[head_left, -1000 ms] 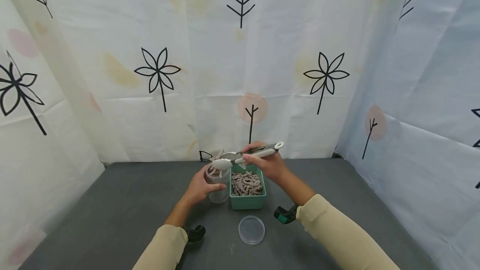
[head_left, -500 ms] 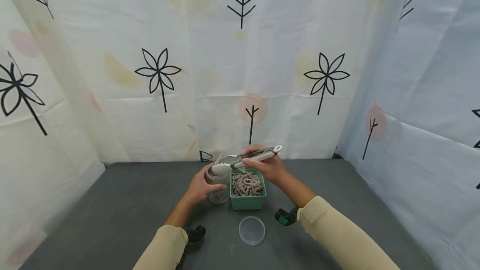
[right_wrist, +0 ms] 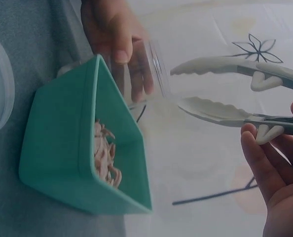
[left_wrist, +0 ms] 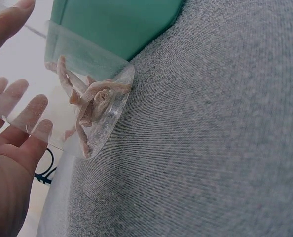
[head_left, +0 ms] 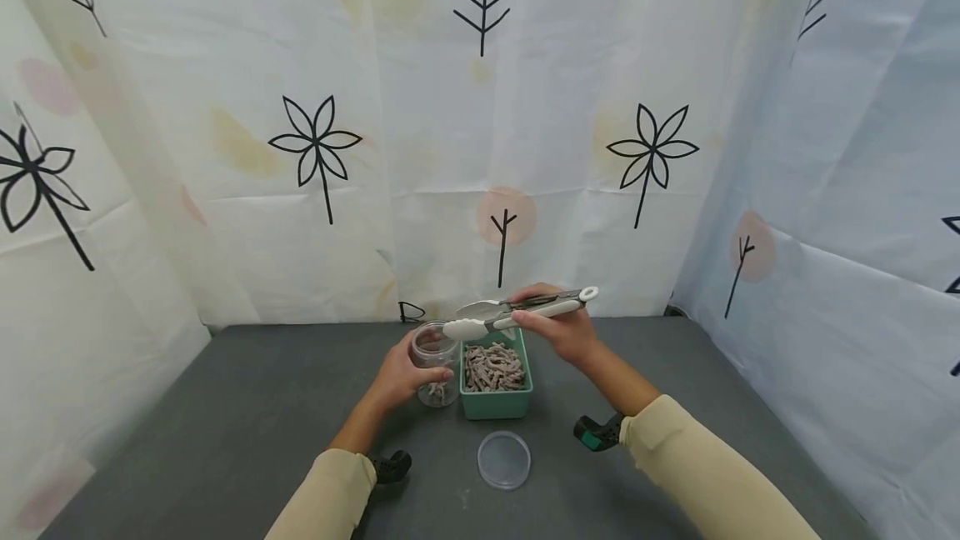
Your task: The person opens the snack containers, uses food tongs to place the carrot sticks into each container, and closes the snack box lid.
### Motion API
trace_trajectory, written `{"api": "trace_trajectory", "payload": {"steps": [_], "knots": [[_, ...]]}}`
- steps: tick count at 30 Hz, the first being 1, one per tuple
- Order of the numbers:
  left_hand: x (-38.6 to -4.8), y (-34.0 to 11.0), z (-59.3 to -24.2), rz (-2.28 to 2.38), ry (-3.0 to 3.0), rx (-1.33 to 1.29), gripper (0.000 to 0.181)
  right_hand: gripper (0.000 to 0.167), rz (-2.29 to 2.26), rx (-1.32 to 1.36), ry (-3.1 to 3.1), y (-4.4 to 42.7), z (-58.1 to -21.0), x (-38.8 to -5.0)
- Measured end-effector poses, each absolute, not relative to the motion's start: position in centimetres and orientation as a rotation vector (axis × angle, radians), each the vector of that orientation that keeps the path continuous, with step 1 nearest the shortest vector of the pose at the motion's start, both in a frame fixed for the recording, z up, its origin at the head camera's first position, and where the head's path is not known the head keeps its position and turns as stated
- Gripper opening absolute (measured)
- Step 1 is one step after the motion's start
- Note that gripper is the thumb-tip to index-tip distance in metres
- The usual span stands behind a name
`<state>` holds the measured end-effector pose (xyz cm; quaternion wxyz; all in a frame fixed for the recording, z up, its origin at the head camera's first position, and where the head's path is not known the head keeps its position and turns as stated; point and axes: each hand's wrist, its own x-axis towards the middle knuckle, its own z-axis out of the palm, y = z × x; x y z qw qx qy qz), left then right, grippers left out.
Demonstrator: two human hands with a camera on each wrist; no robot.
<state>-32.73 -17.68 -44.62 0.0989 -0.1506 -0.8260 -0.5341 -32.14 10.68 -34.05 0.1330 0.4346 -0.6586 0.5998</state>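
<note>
My left hand grips a clear plastic jar standing on the table, its mouth uncovered. Several pale, twisted strips lie at the jar's bottom in the left wrist view. In my right hand is a pair of tongs with white scalloped tips; the right wrist view shows those tips spread apart with nothing between them. They hover beside the jar's mouth, above the green bin. Inside that bin is a heap of the same pale strips, touching neither hand.
A round translucent lid lies flat on the grey table, in front of the green bin. White patterned curtains enclose the back and sides of the table.
Pale strips held in the tongs at the jar's mouth have dropped to the jar's bottom. The right hand and tongs have shifted right, off the jar. My left hand has stayed in place.
</note>
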Motion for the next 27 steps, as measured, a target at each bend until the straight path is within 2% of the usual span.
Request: {"api": "trace_trajectory", "payload": {"steps": [14,27], "knots": [[-32.7,-18.1,-44.6,-1.543,-2.466,-0.431,0.073,0.02,1.67,1.089,-2.074,13.7,-34.8,-32.2],[-32.7,-17.8,-44.5,-1.547,-2.463,-0.444,0.076,0.031,1.62,1.127,-2.337,15.8,-35.5,-32.9]]}}
